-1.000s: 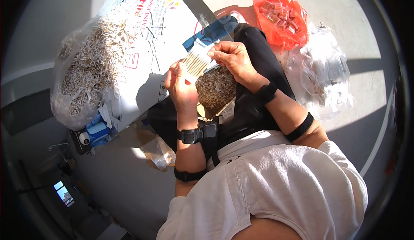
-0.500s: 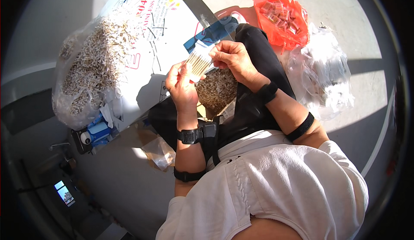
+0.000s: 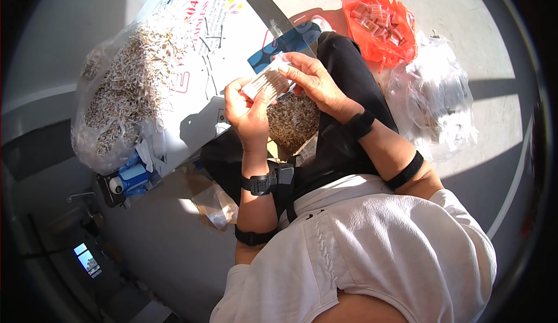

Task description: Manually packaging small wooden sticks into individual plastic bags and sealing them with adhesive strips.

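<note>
My left hand (image 3: 249, 112) and my right hand (image 3: 313, 82) hold between them a small clear packet of thin pale sticks (image 3: 268, 81), above my lap. The left hand grips its near end, the right hand pinches its far end. Under the hands a pile of the same loose thin sticks (image 3: 293, 121) lies in my lap between my black trouser legs.
A big clear bag of pale sticks (image 3: 125, 99) sits at left on a white printed cardboard sheet (image 3: 224, 32). An orange bag of small packets (image 3: 381, 24) and a heap of clear packets (image 3: 439, 102) lie at right. A small empty clear bag (image 3: 216, 205) lies by my left knee.
Both hands have shifted the packet slightly up and to the right and turned it a little; the grip on it is kept.
</note>
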Demonstrator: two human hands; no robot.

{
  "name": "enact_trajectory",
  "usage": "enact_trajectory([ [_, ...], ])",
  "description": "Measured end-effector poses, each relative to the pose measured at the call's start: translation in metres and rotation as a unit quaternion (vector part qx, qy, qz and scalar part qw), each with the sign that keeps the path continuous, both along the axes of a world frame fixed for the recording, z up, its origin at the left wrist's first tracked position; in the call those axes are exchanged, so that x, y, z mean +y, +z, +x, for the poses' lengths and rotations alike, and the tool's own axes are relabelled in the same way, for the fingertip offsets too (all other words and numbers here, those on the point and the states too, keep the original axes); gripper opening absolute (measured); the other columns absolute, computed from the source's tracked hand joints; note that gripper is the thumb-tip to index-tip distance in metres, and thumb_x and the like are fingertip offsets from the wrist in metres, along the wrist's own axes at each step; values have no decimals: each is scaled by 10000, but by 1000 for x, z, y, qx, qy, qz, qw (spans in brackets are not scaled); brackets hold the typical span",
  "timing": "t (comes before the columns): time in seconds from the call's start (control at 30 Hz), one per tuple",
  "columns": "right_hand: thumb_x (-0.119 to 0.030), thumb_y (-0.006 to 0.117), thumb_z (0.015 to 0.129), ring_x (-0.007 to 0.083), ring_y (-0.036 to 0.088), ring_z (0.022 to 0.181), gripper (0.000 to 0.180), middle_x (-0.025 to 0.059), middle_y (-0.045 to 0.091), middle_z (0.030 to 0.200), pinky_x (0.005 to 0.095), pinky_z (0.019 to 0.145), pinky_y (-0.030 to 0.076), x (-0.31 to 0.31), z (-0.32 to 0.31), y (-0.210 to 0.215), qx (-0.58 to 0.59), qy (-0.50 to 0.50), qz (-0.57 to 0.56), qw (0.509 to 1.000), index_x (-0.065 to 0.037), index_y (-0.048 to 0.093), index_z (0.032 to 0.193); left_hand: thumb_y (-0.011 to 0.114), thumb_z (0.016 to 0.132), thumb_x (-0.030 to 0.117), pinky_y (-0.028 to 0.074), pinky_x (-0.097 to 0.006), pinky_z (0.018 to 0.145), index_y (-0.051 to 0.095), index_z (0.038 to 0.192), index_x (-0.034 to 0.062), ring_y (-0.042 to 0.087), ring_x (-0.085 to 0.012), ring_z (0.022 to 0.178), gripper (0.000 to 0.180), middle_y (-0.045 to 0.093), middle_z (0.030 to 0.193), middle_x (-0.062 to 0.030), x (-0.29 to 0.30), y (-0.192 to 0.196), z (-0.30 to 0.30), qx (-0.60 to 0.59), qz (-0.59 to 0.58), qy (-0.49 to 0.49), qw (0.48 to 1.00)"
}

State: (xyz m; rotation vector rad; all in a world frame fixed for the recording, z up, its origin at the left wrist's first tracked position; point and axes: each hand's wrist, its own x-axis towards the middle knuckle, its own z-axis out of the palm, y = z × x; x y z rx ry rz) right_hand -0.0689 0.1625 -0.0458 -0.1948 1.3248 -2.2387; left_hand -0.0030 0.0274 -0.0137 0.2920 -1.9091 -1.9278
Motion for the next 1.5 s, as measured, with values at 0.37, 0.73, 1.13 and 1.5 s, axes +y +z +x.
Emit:
enact_trajectory([
  [0.37, -285, 578, 955, 42, 477, 766, 249, -23, 542, 816, 212, 676, 415, -4, -2, 5, 108, -65, -18, 992, -37, 562, 951, 661, 825, -43, 536, -259, 614, 424, 1096, -13, 613, -144, 694, 362, 600, 890, -125, 13, 12, 0, 21, -7, -70, 997],
  [0.73, -287, 589, 949, 33, 415, 668, 277, -52, 475, 710, 212, 585, 369, 0, -1, 5, 124, -106, 35, 986, -49, 538, 816, 688, 776, -35, 509, -248, 685, 589, 966, -6, 597, -114, 784, 216, 599, 885, -50, -5, 22, 3, 32, -199, -66, 977],
  [1.13, -271, 607, 940, 36, 397, 668, 290, -41, 454, 695, 222, 580, 369, -2, -1, 4, 125, -114, 29, 985, -48, 503, 786, 701, 732, -65, 512, -252, 642, 581, 922, -14, 596, -120, 719, 230, 591, 821, -54, -11, 27, 3, -7, -221, -77, 972],
  [1.5, -283, 609, 937, 36, 405, 667, 290, -46, 456, 702, 223, 578, 371, -3, 0, 2, 114, -125, 30, 985, -54, 510, 789, 706, 696, -95, 511, -252, 637, 581, 931, -12, 611, -133, 707, 279, 598, 823, -66, -13, 30, -1, 0, -264, -88, 961],
])
